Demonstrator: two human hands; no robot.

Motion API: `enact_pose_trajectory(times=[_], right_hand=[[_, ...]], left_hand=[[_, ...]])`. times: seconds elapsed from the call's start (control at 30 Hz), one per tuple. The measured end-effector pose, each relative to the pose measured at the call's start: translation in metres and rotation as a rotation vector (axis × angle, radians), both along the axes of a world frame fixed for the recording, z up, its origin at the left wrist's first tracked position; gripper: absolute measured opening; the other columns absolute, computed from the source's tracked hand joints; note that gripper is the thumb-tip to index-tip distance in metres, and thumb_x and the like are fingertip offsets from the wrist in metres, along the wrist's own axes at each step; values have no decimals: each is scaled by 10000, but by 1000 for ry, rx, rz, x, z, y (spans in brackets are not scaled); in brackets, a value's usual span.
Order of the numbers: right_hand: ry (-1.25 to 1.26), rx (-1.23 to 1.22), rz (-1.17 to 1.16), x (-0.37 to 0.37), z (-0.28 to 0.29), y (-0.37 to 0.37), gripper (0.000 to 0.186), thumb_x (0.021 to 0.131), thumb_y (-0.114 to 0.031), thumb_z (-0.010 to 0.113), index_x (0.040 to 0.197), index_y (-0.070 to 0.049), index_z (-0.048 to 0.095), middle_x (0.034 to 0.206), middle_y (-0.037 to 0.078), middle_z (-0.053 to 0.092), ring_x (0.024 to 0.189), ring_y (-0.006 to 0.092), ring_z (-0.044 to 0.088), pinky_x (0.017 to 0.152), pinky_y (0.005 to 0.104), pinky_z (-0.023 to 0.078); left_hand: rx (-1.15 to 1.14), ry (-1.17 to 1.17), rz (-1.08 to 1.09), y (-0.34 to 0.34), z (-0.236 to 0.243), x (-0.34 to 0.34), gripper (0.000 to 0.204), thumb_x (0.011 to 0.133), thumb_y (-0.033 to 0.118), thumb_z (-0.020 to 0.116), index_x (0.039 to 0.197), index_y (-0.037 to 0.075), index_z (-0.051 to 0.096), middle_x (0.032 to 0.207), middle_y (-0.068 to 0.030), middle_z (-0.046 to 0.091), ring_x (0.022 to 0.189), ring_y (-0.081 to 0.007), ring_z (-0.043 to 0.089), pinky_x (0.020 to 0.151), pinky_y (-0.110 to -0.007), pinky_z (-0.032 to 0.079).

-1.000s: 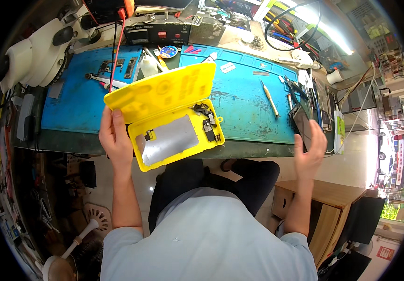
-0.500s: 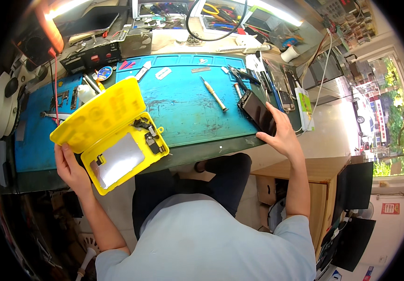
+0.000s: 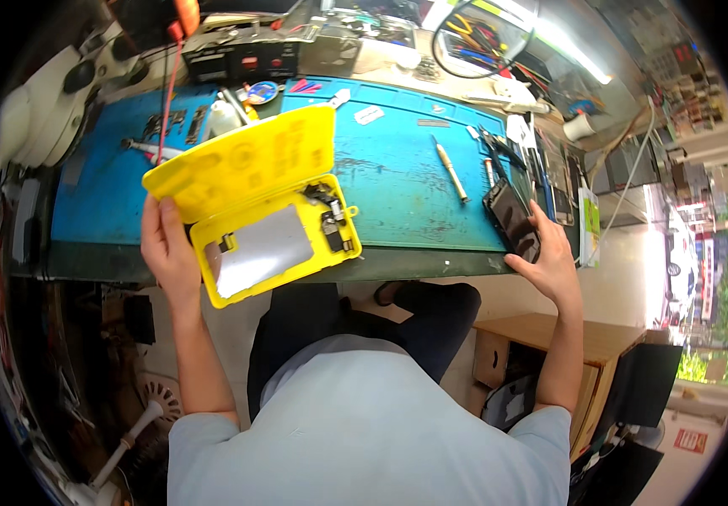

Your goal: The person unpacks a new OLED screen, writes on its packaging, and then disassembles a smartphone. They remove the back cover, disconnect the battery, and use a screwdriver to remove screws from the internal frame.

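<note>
My left hand [image 3: 171,253] grips the left side of an open yellow plastic box [image 3: 279,282] at the front edge of the bench, its lid [image 3: 241,164] tilted up and back. Inside lie a shiny silver plate [image 3: 267,249] and several small black phone parts [image 3: 336,232] along the right side. My right hand [image 3: 549,261] is closed on the near right edge of a dark smartphone [image 3: 513,221], thumb and fingers on opposite sides. That phone is tilted at the mat's right end. Between box and phone, a slim screwdriver [image 3: 451,171] lies on the blue mat [image 3: 397,202].
Tweezers and tools [image 3: 541,173] crowd the right side beyond the phone. Small circuit boards [image 3: 166,126] and a solder spool [image 3: 263,93] sit at the back left. A black device [image 3: 241,61] stands behind the mat. A wooden cabinet [image 3: 566,333] is at my right.
The view has turned, so the whole bench appears farther right and higher. Both hands keep their holds on the box and the smartphone, with little movement relative to the mat.
</note>
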State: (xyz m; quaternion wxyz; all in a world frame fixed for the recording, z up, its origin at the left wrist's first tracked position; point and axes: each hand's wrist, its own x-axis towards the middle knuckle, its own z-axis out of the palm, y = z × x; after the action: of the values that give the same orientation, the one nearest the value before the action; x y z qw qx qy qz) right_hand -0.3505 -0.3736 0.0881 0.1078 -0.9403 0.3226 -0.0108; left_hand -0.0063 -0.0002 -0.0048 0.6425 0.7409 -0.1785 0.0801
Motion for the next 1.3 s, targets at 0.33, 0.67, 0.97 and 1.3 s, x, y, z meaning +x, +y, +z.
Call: enact_pose_trajectory(times=[0.33, 0.67, 0.97, 1.3], right_hand=[[-212, 146, 181, 42, 54, 42, 942, 663, -107, 802, 1527, -73, 428, 1319, 118, 575, 1189, 259, 537, 962, 377, 466], [-128, 169, 965, 211, 27, 160, 891, 659, -179, 830, 1460, -45, 463, 1336, 154, 556, 1284, 353, 476, 1113, 458, 384], [-86, 295, 1006, 233, 2, 164, 883, 695, -178, 853, 1475, -67, 453, 1378, 147, 542, 1296, 340, 481, 1124, 441, 401], [-534, 334, 632, 160, -13, 124, 544, 779, -76, 804, 1297, -49, 638, 1185, 113, 688, 1129, 315, 611, 1005, 409, 479]], left_hand=[[-75, -35, 0, 0, -2, -3, 324, 1077, 164, 526, 1310, -49, 601, 1086, -67, 680, 955, -72, 573, 820, -244, 482], [-236, 55, -170, 3, 4, 5, 348, 1093, 203, 497, 1318, -36, 611, 1165, -49, 678, 1037, -82, 593, 900, -238, 464], [-219, 73, -174, 7, 5, 6, 390, 1089, 227, 518, 1315, -81, 591, 1142, -74, 692, 1009, -77, 592, 873, -237, 492], [-197, 75, -119, 8, 0, 5, 376, 1079, 212, 537, 1333, -58, 600, 1185, -69, 684, 1059, -96, 594, 931, -241, 463]])
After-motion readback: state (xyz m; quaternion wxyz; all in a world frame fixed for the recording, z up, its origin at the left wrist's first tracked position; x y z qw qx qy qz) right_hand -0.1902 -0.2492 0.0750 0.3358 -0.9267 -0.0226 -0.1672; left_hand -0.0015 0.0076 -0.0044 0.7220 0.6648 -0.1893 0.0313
